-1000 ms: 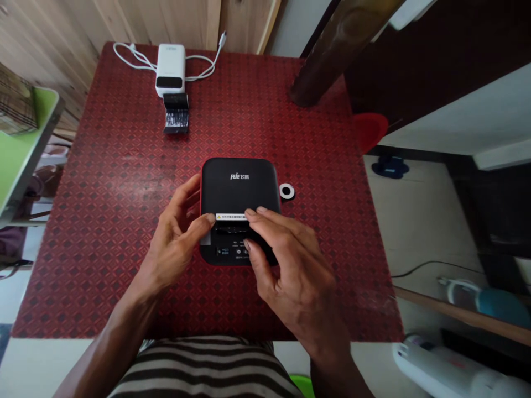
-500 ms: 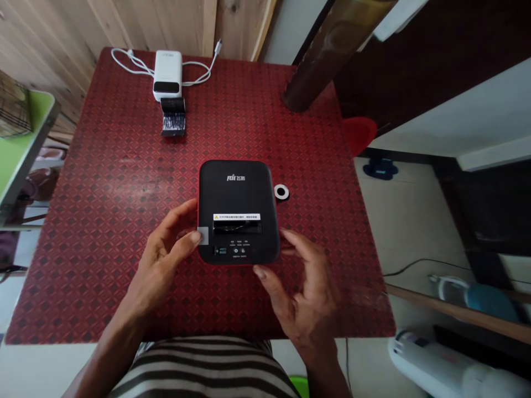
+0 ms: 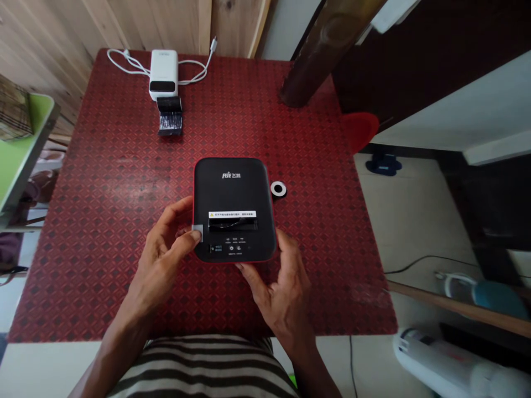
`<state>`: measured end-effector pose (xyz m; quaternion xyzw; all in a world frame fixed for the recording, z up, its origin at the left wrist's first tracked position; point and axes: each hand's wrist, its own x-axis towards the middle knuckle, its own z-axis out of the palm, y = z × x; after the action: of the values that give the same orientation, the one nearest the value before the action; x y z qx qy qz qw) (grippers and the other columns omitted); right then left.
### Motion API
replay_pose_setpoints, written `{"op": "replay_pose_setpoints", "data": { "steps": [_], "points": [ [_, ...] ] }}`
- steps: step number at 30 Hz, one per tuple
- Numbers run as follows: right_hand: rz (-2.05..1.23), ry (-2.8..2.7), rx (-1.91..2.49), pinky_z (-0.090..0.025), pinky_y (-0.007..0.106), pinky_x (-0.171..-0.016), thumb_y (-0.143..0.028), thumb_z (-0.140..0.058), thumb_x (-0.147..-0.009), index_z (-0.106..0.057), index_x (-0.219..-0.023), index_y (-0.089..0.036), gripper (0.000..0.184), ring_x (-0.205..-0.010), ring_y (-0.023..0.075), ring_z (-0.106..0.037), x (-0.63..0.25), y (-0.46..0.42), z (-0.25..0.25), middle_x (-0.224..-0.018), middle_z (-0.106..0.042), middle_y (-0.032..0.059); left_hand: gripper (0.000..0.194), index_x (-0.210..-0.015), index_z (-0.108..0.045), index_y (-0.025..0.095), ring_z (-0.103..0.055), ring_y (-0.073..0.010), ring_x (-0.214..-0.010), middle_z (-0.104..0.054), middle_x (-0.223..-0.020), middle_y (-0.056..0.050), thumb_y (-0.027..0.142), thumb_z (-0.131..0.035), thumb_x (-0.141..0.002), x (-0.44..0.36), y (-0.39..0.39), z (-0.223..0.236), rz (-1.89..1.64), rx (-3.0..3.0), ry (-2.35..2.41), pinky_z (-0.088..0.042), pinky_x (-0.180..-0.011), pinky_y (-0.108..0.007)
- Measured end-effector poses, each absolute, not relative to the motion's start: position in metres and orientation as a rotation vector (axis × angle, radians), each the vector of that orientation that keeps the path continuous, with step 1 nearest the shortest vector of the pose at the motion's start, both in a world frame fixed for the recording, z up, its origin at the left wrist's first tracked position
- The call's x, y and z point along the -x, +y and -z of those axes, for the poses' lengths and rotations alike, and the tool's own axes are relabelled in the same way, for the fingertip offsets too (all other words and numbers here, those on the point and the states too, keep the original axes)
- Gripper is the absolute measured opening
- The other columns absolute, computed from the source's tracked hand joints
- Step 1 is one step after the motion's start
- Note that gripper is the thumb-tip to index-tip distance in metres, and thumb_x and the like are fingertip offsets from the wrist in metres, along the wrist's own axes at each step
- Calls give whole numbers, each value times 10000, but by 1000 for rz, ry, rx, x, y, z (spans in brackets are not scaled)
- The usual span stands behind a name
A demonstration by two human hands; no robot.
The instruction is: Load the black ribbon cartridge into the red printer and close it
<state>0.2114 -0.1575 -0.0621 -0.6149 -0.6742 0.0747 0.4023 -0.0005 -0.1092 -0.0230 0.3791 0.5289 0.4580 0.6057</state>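
A black receipt printer (image 3: 232,193) with a red lower edge sits in front of me, its paper slot and small buttons facing up. My left hand (image 3: 166,249) grips its left side, the thumb pressing a small clear tape tab (image 3: 198,232) at the edge. My right hand (image 3: 277,282) holds the front right corner, with the thumb along the front edge and the fingers at the right side. Just beyond the printer's right side lies a white ring-shaped piece with a black centre (image 3: 278,189). The fingertips under the printer's sides are hidden.
On the red patterned table (image 3: 124,177), a white power bank (image 3: 163,72) with a white cable (image 3: 194,74) lies at the back left. A folded black strip (image 3: 170,116) is in front of it. A dark brown post (image 3: 309,72) rises at the back right. A red stool (image 3: 362,131) stands beyond the right edge.
My right hand has moved left and closed onto the printer's front right corner. My left hand keeps its hold at the tape tab. The whole view has shifted slightly.
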Motion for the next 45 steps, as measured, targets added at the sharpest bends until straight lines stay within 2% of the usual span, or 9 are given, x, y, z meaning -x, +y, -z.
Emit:
{"op": "replay_pose_setpoints", "data": {
  "steps": [9,18,22,26,28,30,38,42,45],
  "points": [
    [-216,-1687,1539,-725,502,-947,-527,-686,-1127,-514,-1621,-223,605,-1187,330,-806,-210,-159,63,-1338,-775,176,499,-1472,-750,307,-719,-342,-1347,-765,-1509,-66,375,-823,-982,-9,-109,18,-1080,-785,1303,-539,-1190,-529],
    [-236,-1726,1539,-729,467,-903,-530,-724,-1107,-554,-1600,-245,594,-1119,315,-826,-215,-156,55,-1291,-807,145,497,-1509,-743,336,-717,-333,-1371,-769,-1510,-59,419,-814,-1025,-4,-113,27,-1078,-835,1280,-565,-1162,-482],
    [-301,-1858,1470,-723,458,-926,-550,-650,-1148,-625,-1550,-220,520,-1104,299,-834,-237,-150,31,-1272,-833,145,509,-1518,-738,344,-742,-314,-1323,-771,-1519,-47,439,-828,-1026,1,-113,31,-1075,-844,1229,-596,-1086,-430],
    [-156,-1840,1450,-687,434,-983,-295,-623,-1170,-736,-1427,-243,285,-1079,260,-838,-247,-126,-2,-1227,-864,104,518,-1512,-740,326,-785,-300,-1237,-794,-1475,-58,481,-828,-1026,5,-112,36,-1090,-889,1193,-626,-1022,-411],
    [-130,-1876,1431,-666,430,-1028,-194,-615,-1155,-757,-1399,-251,288,-1127,255,-833,-241,-107,-14,-1249,-872,96,514,-1517,-736,330,-792,-297,-1232,-797,-1472,-59,488,-819,-1035,5,-112,38,-1104,-914,1179,-634,-1002,-404],
    [-164,-1946,1391,-653,441,-1052,-185,-581,-1166,-767,-1381,-230,288,-1154,259,-828,-232,-88,-18,-1263,-874,106,517,-1518,-735,331,-788,-301,-1255,-795,-1478,-62,491,-821,-1034,4,-112,38,-1115,-921,1176,-640,-999,-403],
    [-381,-2119,1393,-624,385,-884,-220,-597,-1171,-820,-1183,-246,225,-891,222,-813,-217,-64,-23,-957,-873,30,564,-1483,-721,265,-776,-342,-1316,-790,-1482,-107,524,-856,-1000,3,-110,35,-1119,-927,1181,-657,-1033,-465],
    [-275,-2564,1662,-547,340,-689,-168,-706,-1090,-837,-1179,-226,168,-886,270,-822,-198,-43,-37,-969,-867,92,579,-1491,-704,257,-770,-334,-1319,-782,-1491,-110,529,-855,-1002,4,-110,36,-1117,-936,1175,-644,-1067,-471],
    [-301,-2813,1859,-527,350,-655,-96,-660,-1075,-808,-1315,-179,294,-891,309,-838,-176,-25,-46,-1012,-872,158,578,-1501,-693,258,-773,-317,-1289,-765,-1523,-108,530,-843,-1013,4,-111,38,-1118,-932,1159,-638,-1081,-479]
  ]
}}
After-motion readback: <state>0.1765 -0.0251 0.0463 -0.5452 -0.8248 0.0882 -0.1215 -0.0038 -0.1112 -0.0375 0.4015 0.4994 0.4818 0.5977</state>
